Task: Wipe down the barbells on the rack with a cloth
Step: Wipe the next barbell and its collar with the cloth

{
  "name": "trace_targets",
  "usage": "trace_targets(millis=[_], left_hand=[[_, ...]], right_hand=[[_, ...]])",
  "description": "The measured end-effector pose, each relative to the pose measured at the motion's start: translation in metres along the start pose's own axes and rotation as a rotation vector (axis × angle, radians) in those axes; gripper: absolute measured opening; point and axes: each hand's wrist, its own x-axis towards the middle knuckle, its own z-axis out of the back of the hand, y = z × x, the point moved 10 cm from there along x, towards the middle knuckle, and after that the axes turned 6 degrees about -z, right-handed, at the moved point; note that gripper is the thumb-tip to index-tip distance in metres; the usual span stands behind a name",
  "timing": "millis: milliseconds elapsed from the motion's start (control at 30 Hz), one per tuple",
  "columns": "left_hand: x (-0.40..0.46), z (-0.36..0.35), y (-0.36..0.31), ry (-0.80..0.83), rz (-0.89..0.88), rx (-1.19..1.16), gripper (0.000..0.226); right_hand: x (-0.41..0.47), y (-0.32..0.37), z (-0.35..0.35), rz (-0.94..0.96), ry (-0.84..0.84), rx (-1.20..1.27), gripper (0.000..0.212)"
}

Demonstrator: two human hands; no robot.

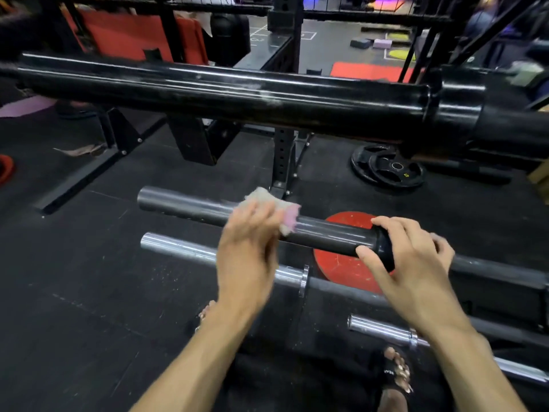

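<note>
Barbells lie stacked on the rack, sleeve ends pointing out to the person's left. The dark barbell sleeve (237,217) being wiped passes under both hands. The right hand (407,263) curls its thumb and fingers around the collar end of that sleeve, probably to steady it and stop it rolling under the rubbing. The left hand (246,248), blurred, presses a pale cloth (276,206) with a pink edge over the top of the sleeve, fingers bent around the cloth; I cannot tell how tightly. A chrome barbell (181,248) lies just below the left hand, and a thick black bar (225,90) runs well above both hands.
</note>
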Motion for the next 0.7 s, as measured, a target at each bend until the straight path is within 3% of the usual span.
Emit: trace_targets(millis=[67,167,267,333,433,533,600,700], left_hand=[[-0.005,-0.007,-0.022,0.011,-0.134,-0.014,0.044],[-0.009,0.001,-0.008,0.012,-0.148,-0.08,0.043],[-0.015,0.014,0.022,-0.014,-0.113,-0.057,0.041],[-0.015,0.029,0.048,-0.049,0.038,-0.178,0.036],[-0.012,0.055,0.082,-0.121,0.434,-0.525,0.032],[-0.015,0.062,0.104,-0.202,0.69,-0.825,0.029],[-0.018,0.055,0.105,-0.174,0.817,-1.064,0.03],[-0.024,0.051,0.097,-0.114,0.887,-1.225,0.022]], right_hand=[[0.006,0.017,-0.009,0.036,0.046,-0.11,0.051],[0.015,0.043,-0.027,0.049,0.186,-0.257,0.063],[0.023,0.048,-0.025,0.007,0.235,-0.286,0.058],[0.025,0.051,-0.023,0.026,0.27,-0.279,0.055],[0.028,0.054,-0.03,0.06,0.401,-0.215,0.039],[0.033,0.061,-0.034,0.091,0.454,-0.268,0.045],[0.033,0.067,-0.035,0.078,0.463,-0.313,0.047],[0.03,0.074,-0.035,0.085,0.43,-0.348,0.046]])
